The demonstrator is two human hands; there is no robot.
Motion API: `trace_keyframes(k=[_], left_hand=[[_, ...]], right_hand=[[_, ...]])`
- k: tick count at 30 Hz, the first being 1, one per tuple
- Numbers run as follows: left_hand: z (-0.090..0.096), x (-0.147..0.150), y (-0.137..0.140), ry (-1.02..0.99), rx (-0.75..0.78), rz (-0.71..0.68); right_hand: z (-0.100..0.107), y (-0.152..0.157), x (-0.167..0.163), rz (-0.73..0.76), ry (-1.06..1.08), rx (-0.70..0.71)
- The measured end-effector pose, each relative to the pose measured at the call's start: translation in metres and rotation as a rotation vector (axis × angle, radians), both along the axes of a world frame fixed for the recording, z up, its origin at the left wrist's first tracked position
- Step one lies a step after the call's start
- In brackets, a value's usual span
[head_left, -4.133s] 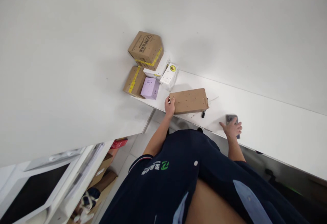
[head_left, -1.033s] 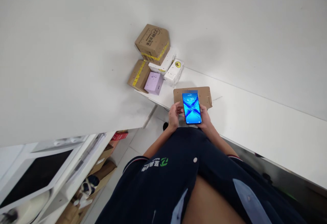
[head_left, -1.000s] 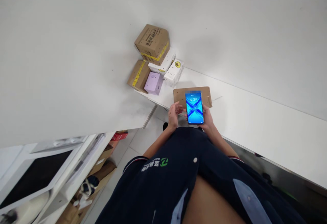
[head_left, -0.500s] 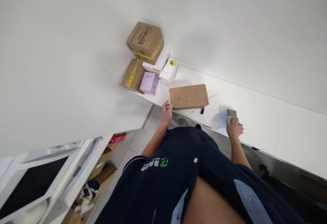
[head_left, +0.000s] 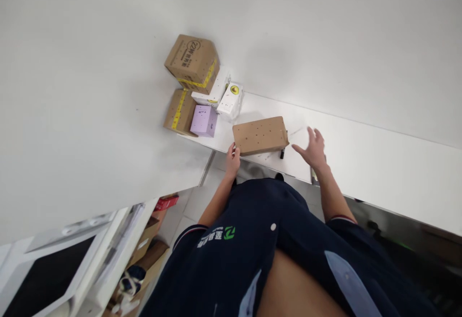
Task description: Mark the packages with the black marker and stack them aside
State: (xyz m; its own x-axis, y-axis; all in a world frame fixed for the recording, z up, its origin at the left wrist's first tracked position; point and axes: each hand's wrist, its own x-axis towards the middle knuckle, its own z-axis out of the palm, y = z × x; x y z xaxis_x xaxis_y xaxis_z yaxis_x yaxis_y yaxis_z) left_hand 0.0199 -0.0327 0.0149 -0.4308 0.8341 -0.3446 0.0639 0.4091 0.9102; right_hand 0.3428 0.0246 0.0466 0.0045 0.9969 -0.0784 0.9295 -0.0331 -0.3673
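Right hand [head_left: 313,153] had left the phone [head_left: 314,177], fingers spread, empty; left hand [head_left: 233,162] touched the carton [head_left: 260,135] (grip unclear). One wrist nudge could drop the edge-side phone.

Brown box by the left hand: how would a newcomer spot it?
Find the white table, with boxes clustered at its left end. Right of them, by the left hand, is the long brown box. The clustered brown boxes bear yellow bands; this one shows none.

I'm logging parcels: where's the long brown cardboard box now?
In the head view, the brown box is near the centre on the white table, right of the small purple cardboard box, with the left hand at its near left corner.
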Motion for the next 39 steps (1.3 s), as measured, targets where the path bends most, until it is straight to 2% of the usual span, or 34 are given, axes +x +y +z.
trace_keyframes(k=[2,4,7,12,17,20,22,25,28,31,33,36,39], left_hand=[[0.0,0.0,0.001,0.034,0.038,-0.009],[0.001,0.0,0.002,0.063,0.056,-0.003],[0.001,0.001,0.001,0.073,0.033,0.011],[-0.005,0.001,0.001,0.113,0.019,-0.008],[-0.012,-0.004,0.006,0.105,0.062,0.0],[-0.012,-0.006,0.007,0.062,0.037,0.08],[-0.011,-0.008,0.007,0.031,0.028,0.144],[-0.011,-0.011,0.002,0.002,0.023,0.21],[-0.017,-0.019,-0.007,0.008,-0.007,0.218],[-0.029,-0.03,-0.015,0.045,-0.052,0.217],[-0.037,-0.037,-0.017,0.065,-0.082,0.223],[-0.045,-0.042,-0.016,0.078,-0.103,0.225],[-0.045,-0.041,-0.01,0.089,-0.092,0.205]], right_hand=[[0.017,0.032,-0.026,0.323,-0.002,0.019],[0.024,0.059,-0.054,0.577,-0.042,-0.031],[0.017,0.085,-0.085,0.803,-0.111,-0.115],[0.0,0.093,-0.101,0.93,-0.121,-0.173],[0.012,0.081,-0.107,0.943,-0.216,-0.161],[0.026,0.073,-0.111,0.865,-0.215,-0.117],[0.036,0.07,-0.107,0.749,-0.167,-0.053],[0.053,0.067,-0.08,0.467,-0.079,0.055],[0.061,0.061,-0.03,0.121,-0.049,0.117],[0.056,0.051,0.023,-0.181,-0.106,0.1],[0.048,0.045,0.05,-0.315,-0.151,0.065],[0.037,0.04,0.076,-0.461,-0.184,0.009],[0.033,0.042,0.087,-0.597,-0.164,-0.066]])
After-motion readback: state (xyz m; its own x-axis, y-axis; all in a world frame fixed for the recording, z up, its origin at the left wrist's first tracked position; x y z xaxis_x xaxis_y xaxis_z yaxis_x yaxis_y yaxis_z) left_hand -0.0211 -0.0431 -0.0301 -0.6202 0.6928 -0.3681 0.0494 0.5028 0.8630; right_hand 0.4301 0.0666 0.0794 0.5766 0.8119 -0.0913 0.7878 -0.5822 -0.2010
